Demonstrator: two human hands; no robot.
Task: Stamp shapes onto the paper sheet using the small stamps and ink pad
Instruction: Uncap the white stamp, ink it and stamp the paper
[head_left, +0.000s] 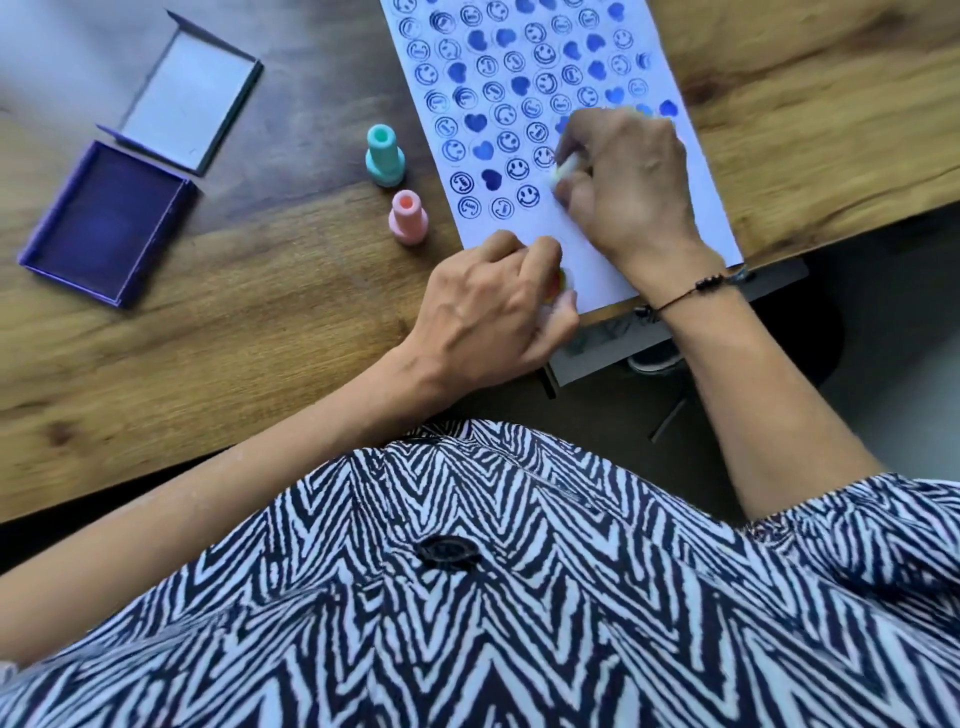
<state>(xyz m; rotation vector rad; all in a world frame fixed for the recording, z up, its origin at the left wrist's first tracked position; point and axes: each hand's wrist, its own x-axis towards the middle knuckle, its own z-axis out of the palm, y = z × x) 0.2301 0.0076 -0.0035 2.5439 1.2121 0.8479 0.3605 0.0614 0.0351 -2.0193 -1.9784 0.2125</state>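
At the far left of the tabletop (218, 312) the purple ink pad (106, 223) lies open, its lid (189, 96) folded back behind it. It sits well apart from the sheet, so every re-inking means a long reach across. A sleeve or wrist dragged over the uncovered pad would carry ink onto the wood.

Nearer the paper stand two spare stamps: the teal stamp (384, 156) and, just below it, the pink stamp (408, 218). Both are upright and close to the sheet's left edge. A careless sweep of the forearm could tip either one. If their faces are still wet, a tipped stamp would smear.

The left hand (493, 306) rests on the lower left corner of the paper sheet (587, 260), its fingers curled round something small and colourful, likely another stamp, though it is mostly hidden. If this hand lifts, the sheet may slide under pressure and double the print.

The right hand (628, 182) holds a clenched grip on a pale stamp (566, 169), pressing it near the last smiley of the lower rows. The spot is crowded with blue faces and hearts. A tilted stamp would leave a partial ring, and a slip would overlap a neighbour. The heel of the hand also lies across fresh-looking prints, which could smudge. The sheet's bottom right corner overhangs the tabletop edge, giving poor support there.
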